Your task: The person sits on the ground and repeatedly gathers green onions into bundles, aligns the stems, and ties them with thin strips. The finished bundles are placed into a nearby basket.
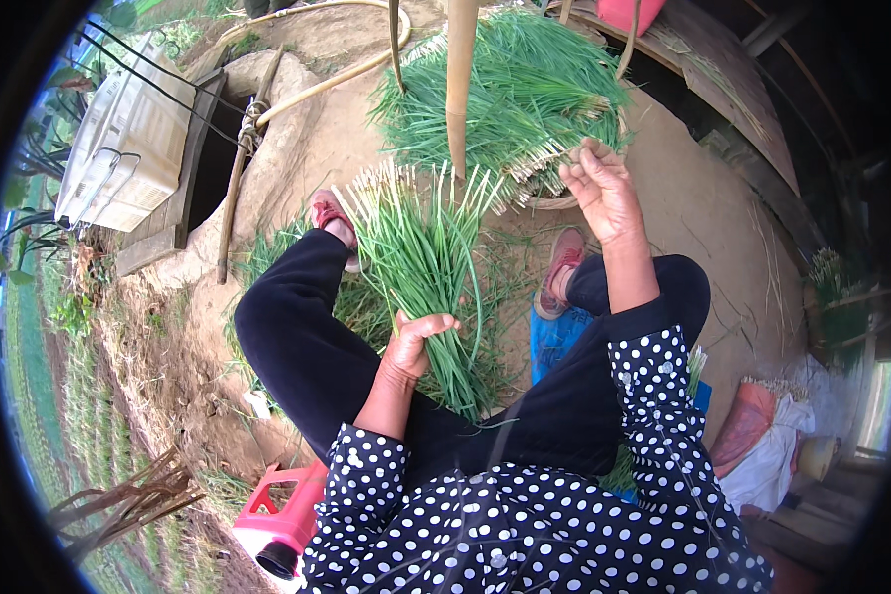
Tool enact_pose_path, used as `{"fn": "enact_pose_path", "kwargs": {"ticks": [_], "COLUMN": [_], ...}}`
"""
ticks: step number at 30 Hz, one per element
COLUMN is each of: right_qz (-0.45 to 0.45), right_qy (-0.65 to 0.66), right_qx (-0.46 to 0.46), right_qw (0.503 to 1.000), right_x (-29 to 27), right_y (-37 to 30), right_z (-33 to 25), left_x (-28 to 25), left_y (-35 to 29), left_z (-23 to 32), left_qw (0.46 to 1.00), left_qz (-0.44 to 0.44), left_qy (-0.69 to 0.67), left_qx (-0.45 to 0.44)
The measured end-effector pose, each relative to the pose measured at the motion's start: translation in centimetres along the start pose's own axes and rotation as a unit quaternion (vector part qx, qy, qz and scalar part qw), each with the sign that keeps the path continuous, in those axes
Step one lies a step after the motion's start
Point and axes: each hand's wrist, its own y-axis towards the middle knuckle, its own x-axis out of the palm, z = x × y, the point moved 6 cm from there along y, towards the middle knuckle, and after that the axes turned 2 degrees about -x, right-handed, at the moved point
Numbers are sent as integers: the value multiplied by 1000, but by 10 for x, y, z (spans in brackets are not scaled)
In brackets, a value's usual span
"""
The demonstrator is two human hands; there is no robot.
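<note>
My left hand (pixel 421 342) is wrapped round a thick bunch of garlic chives (pixel 416 238) over my lap. Its pale cut ends fan out away from me, and the green leaf tips hang toward my body. To the right, my right hand (pixel 604 193) is raised with its fingers curled together; anything between them is too small to make out. Just beyond it lies a big heap of garlic chives (pixel 525 89) in a round basket (pixel 554 203), with several pale stem ends at its near side.
A wooden pole (pixel 458 89) stands in front of the heap. White crates (pixel 134 139) are at the far left, beside a stick (pixel 238 178). A pink plastic stool (pixel 282 505) is near left, a blue one (pixel 554 342) under my right leg. Sacks (pixel 747 426) lie at right.
</note>
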Motion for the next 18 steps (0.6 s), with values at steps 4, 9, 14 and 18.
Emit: {"fn": "enact_pose_path", "kwargs": {"ticks": [4,9,14,18], "right_qz": [-42,-137,-119,-131], "right_qy": [-88,-685,-437,-483], "right_qx": [3,200,104,130], "right_qw": [995,686,885,856], "right_x": [2,15,51,53], "right_y": [-11,-37,-28,-30], "right_z": [-49,29,56,68], "left_x": [-3,-1,5,15], "left_y": [1,2,0,-3], "left_z": [3,2,1,-1], "left_qw": [1000,1000,998,997], "left_qz": [13,8,9,-13], "left_qy": [-12,21,63,69], "left_qx": [11,10,2,-12]}}
